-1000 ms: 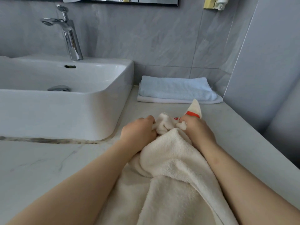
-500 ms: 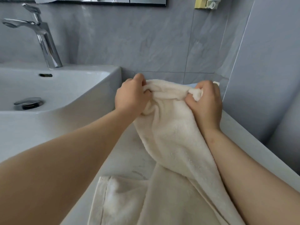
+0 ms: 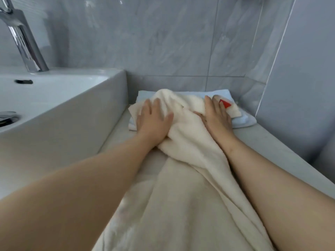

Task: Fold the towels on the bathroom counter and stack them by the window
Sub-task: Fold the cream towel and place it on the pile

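**Two hands flat on a cream terry-cloth towel (image 3: 190,134)**

We see the left hand (image 3: 154,122) pressing the far, bunched end of the towel, its fingers straight and spread wide. The right hand (image 3: 216,116) lies on the same end further right, fingers straight and close together, beside a small red tag (image 3: 224,103). That end rests on a folded pale blue towel (image 3: 243,121) in the far right corner of the pale stone counter (image 3: 272,142); the rest trails toward us. A white rectangular ceramic basin (image 3: 72,109) stands at left.
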`<state>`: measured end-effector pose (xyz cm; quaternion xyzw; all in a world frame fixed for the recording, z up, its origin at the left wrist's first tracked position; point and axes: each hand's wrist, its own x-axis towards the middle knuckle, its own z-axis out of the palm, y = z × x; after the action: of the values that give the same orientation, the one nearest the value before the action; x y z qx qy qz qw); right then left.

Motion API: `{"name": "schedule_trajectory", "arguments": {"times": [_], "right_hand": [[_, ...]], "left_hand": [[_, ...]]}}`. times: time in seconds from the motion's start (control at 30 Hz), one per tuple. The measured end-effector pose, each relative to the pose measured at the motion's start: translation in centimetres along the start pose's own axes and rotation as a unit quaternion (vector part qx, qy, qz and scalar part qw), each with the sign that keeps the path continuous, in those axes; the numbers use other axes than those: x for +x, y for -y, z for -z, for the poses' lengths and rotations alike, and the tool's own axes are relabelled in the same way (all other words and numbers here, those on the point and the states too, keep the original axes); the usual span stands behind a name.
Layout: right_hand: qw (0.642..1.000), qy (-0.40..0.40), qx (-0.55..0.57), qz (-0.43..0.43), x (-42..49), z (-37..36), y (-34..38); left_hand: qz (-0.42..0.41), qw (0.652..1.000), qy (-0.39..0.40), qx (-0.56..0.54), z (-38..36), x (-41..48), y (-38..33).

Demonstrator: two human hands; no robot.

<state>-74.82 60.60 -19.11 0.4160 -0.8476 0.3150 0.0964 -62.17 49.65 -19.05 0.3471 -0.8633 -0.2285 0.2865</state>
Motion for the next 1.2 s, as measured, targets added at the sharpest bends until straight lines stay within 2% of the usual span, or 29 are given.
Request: {"name": "schedule_trajectory", "arguments": {"times": [0.07, 0.2, 0.3, 0.4, 0.5, 0.67, 0.73, 0.77, 0.83, 0.9, 0.93, 1.0, 1.07, 1.1, 1.13, 1.2], "right_hand": [[1.0, 0.015, 0.006, -0.02, -0.3, 0.1, -0.1], [0.992, -0.113, 0.051, -0.008, -2.0, 1.0, 0.2], [0.973, -0.203, 0.113, -0.007, -3.8, 1.7, 0.6], [0.965, -0.212, 0.156, -0.013, -6.2, 2.8, 1.1], [0.964, -0.168, 0.205, -0.024, -9.5, 4.6, 1.6], [0.974, 0.042, 0.209, -0.075, -15.6, 7.8, 1.5], [0.97, 0.097, 0.208, -0.082, -17.6, 8.8, 1.9], [0.966, 0.123, 0.21, -0.087, -18.5, 9.3, 2.2], [0.965, 0.175, 0.177, -0.088, -19.8, 9.8, 2.8], [0.969, 0.195, 0.117, -0.094, -20.5, 10.1, 3.0], [0.972, 0.19, 0.09, -0.101, -20.7, 10.2, 3.1], [0.98, 0.161, 0.05, -0.109, -20.9, 10.3, 3.1], [0.978, 0.113, 0.13, -0.12, -20.9, 10.4, 3.2], [0.961, 0.087, 0.227, -0.134, -20.8, 10.5, 3.4], [0.923, 0.07, 0.345, -0.157, -20.7, 10.7, 3.7], [0.791, 0.095, 0.571, -0.197, -20.4, 11.2, 4.4]], "left_hand": [[-0.048, 0.998, -0.03, -0.003, -0.4, -0.6, 1.0], [-0.035, 0.989, -0.094, -0.108, 1.1, -1.9, 1.8], [0.007, 0.99, -0.071, -0.121, 2.3, -4.5, 2.3], [0.025, 0.994, -0.043, -0.102, 3.4, -7.1, 2.2], [0.05, 0.994, 0.013, -0.093, 4.8, -9.6, 1.6], [0.051, 0.988, 0.141, -0.03, 7.4, -14.6, 0.1], [0.049, 0.983, 0.176, 0.002, 8.4, -16.4, -0.4], [0.05, 0.982, 0.181, 0.027, 8.8, -17.3, -0.6], [0.016, 0.983, 0.135, 0.125, 9.2, -19.0, -0.9], [-0.047, 0.976, 0.062, 0.203, 9.3, -20.6, -1.3], [-0.066, 0.975, 0.059, 0.204, 9.2, -21.2, -1.7], [-0.068, 0.975, 0.114, 0.176, 8.9, -21.8, -2.3], [-0.03, 0.973, 0.181, 0.139, 8.8, -21.7, -3.0], [-0.005, 0.974, 0.2, 0.103, 8.8, -21.5, -3.4], [0.024, 0.975, 0.212, 0.055, 8.9, -21.4, -3.8], [0.073, 0.97, 0.223, -0.056, 8.8, -21.1, -4.5]]}}
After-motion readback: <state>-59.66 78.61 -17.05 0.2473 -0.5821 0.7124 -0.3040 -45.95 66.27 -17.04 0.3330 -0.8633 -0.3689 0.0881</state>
